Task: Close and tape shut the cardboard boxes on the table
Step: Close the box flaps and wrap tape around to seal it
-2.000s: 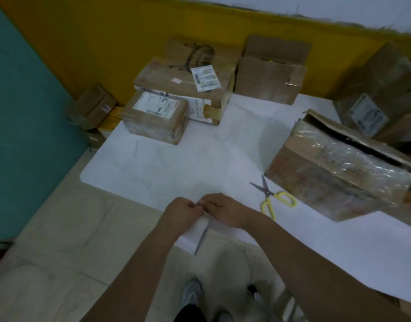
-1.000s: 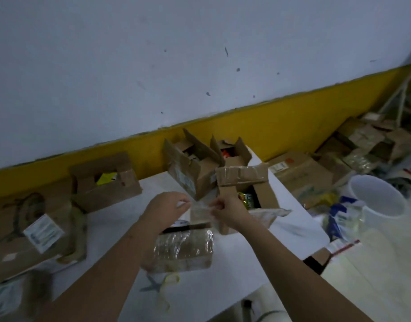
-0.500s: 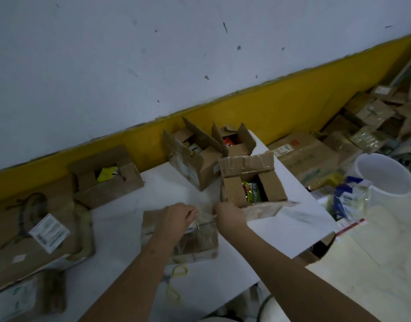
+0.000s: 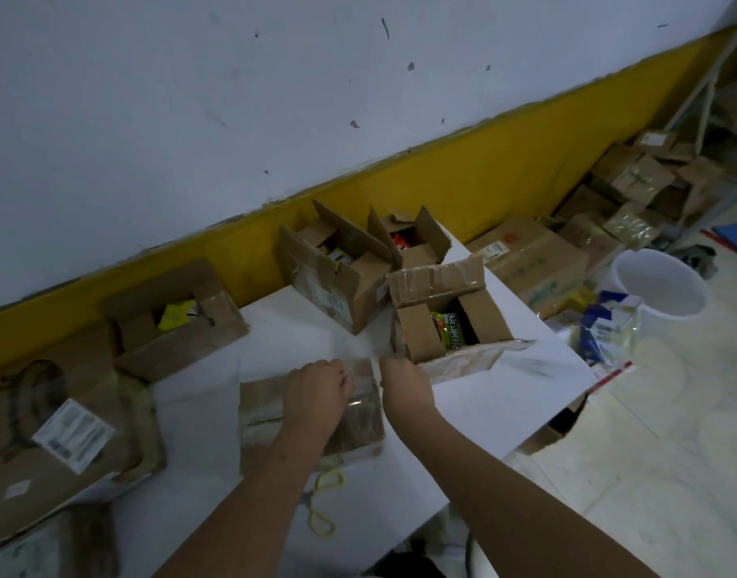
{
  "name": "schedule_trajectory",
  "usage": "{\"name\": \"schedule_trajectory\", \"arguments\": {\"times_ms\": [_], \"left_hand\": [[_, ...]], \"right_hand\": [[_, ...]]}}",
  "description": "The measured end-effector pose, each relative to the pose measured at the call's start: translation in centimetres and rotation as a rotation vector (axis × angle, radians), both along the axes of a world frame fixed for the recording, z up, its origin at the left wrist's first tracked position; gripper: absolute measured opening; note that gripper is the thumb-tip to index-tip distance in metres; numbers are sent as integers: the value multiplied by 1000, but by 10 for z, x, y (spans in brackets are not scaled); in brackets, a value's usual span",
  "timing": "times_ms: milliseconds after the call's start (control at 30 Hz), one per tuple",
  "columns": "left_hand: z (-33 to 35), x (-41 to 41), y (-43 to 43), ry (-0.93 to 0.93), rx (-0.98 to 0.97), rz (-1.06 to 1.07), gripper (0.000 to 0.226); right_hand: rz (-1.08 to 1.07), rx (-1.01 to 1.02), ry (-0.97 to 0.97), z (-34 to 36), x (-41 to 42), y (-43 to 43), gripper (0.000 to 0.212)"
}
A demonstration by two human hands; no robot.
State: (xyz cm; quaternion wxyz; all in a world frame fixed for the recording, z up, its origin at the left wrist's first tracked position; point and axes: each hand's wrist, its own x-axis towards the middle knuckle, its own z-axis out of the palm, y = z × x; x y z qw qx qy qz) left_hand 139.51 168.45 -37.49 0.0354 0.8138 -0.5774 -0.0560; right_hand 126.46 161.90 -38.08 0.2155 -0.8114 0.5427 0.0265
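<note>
On the smooth white table (image 4: 291,327) lies a closed cardboard box (image 4: 260,404), low and rectangular, its brown faces glossy and wrinkled under layers of clear film. Both hands work just above its far edge. The left hand (image 4: 316,390) has its fingers curled and pinches one end of a strip of clear tape (image 4: 363,371), and the right hand (image 4: 400,381) pinches the other end, so the thin, nearly see-through strip spans the small gap between them. Just beyond the right hand stands an open box (image 4: 416,335) with creased flaps patched in shiny tape; a green snack packet (image 4: 452,331) sits inside it. Behind it, against the yellow band of the wall, are two more open boxes, a wide one (image 4: 337,285) and a small one (image 4: 416,248), each holding packets too dim to identify. Farther left, a worn box (image 4: 183,340) shows a yellow packet (image 4: 175,315) through its half-folded top. A large flat carton (image 4: 66,394) bears a white printed label (image 4: 72,435). Yellow-handled scissors (image 4: 323,504) lie near the table's front edge, partly under the left forearm. On the floor stands a round white bucket (image 4: 660,281).
</note>
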Motion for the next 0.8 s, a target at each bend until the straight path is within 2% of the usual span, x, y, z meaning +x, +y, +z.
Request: {"name": "schedule_trajectory", "arguments": {"times_ms": [133,333,433,533,600,700,800], "left_hand": [[2,-12,-3,-49,20,21,28],[0,-10,-8,-73,48,23,30],[-1,-12,-8,-65,59,35,29],[0,-14,-10,0,74,88,21],[2,-11,-11,65,56,121,21],[9,-6,-12,109,62,116,28],[9,1,-6,89,108,109,40]], "right_hand": [[-28,52,-50,-15,-3,4,23],[-273,226,-178,-33,3,4,41],[-295,186,-19,-34,4,7,43],[-324,43,42,-27,3,11,26],[-297,58,25,-26,9,16,25],[-116,184,52,-31,21,26,25],[-135,227,49,-36,26,27,29]]}}
